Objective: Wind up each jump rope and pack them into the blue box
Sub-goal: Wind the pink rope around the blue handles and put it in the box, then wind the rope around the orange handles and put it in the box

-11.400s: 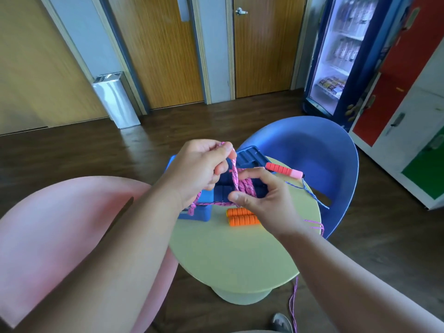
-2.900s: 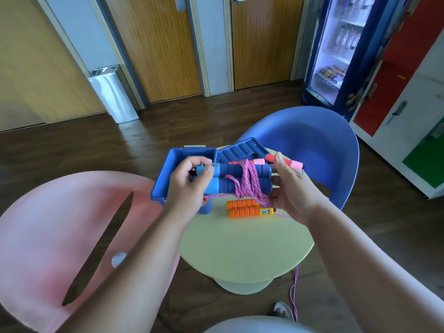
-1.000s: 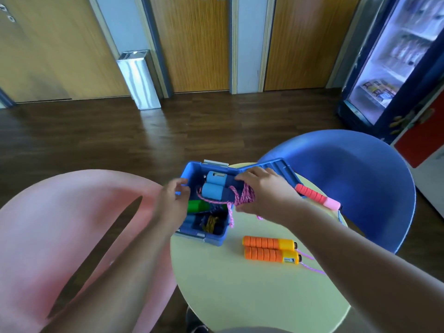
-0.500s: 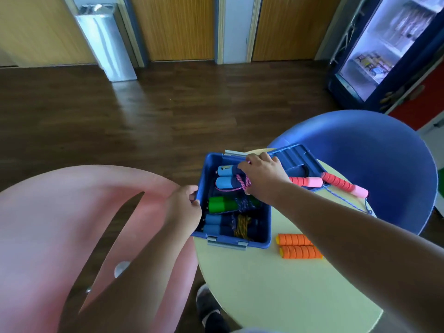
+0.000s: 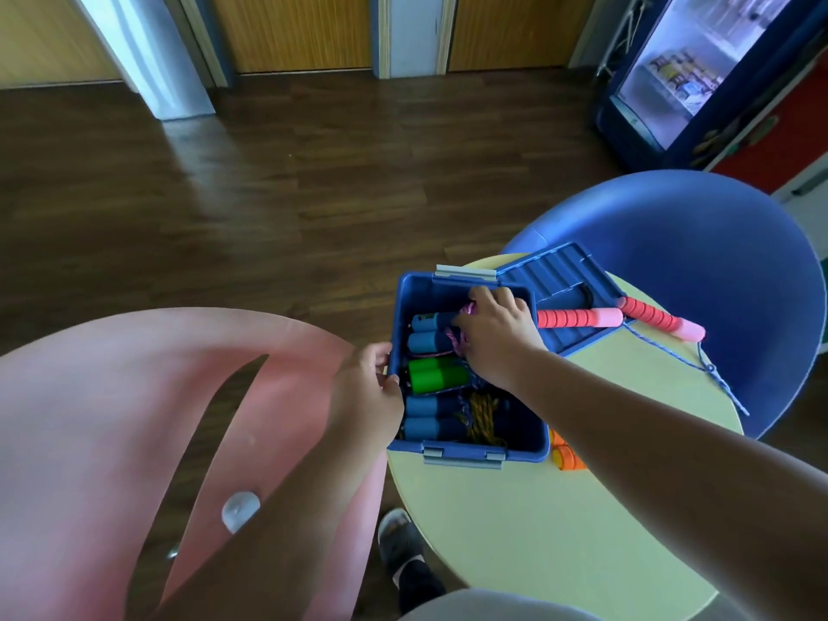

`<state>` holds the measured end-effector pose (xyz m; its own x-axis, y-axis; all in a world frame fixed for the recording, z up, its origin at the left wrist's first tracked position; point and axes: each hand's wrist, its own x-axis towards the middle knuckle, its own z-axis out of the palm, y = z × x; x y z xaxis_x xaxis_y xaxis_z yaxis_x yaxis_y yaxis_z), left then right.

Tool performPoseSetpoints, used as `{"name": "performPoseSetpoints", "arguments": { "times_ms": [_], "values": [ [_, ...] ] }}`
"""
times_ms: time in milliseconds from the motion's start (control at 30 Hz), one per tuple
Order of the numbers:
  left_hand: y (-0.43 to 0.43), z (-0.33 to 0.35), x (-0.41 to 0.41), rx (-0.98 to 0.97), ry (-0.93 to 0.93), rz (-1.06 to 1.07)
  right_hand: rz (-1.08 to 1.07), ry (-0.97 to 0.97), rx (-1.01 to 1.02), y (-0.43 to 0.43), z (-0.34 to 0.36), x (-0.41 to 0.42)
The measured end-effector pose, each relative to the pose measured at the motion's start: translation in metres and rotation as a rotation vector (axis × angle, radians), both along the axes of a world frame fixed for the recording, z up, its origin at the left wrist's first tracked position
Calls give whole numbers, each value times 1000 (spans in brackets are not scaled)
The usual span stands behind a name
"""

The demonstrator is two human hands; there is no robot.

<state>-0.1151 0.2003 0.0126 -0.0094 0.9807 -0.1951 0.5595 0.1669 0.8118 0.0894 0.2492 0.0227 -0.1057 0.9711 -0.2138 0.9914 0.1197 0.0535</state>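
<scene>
- The right hand [image 5: 493, 333] reaches into the box [image 5: 466, 451], its fingers curled over the pink rope [image 5: 430, 342]. It holds the wound cord against the two blue handles.
- That rope lies at the far end of the box, handles side by side. The green rope [image 5: 432, 374] lies just nearer, and the yellow rope [image 5: 481, 414] nearest.
- The left hand [image 5: 372, 387] pinches the box's left wall, thumb over the rim, steadying it.
- The box sits at the left edge of the desk [image 5: 537, 531]. Its lid [image 5: 555, 275] lies open just beside it on the right.
- The red rope [image 5: 578, 316] is not yet wound. One handle lies on the lid and the other across its right corner, and its blue cord [image 5: 710, 374] trails off the desk edge by the blue chair [image 5: 717, 244].
- The orange rope [image 5: 565, 457] lies by the box's near right corner, mostly hidden under the right arm.
- These ropes look light. The foam handles should be soft and grippy, giving a little under the fingers.
- The braided cord is limp and will likely spring loose if the wraps go slack.
- A wound rope is best held across both handles at once, with the thumb on the wraps.
- The red rope should be taken by its handles first, then the cord drawn up, since it may snag on the desk edge.
</scene>
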Motion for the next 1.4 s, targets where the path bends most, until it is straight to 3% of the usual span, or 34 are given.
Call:
{"name": "performPoseSetpoints", "arguments": {
  "times_ms": [300, 533, 700, 800, 1400],
  "values": [
    [4, -6, -6, 31, 14, -27, -3, -16, -152, 10, -6, 9],
    [4, -8, -5, 45, 8, -23, -126, 75, -276, 15, -20, 13],
    [5, -12, -8, 24, 21, -30, -41, 128, -181, 23, -21, 12],
    [4, -14, -8, 34, 9, -26, 4, 94, -247, 24, -27, 8],
    [-9, 3, 9, -30, -33, 111, -48, 169, -163, 5, -20, 10]
  ]
}}
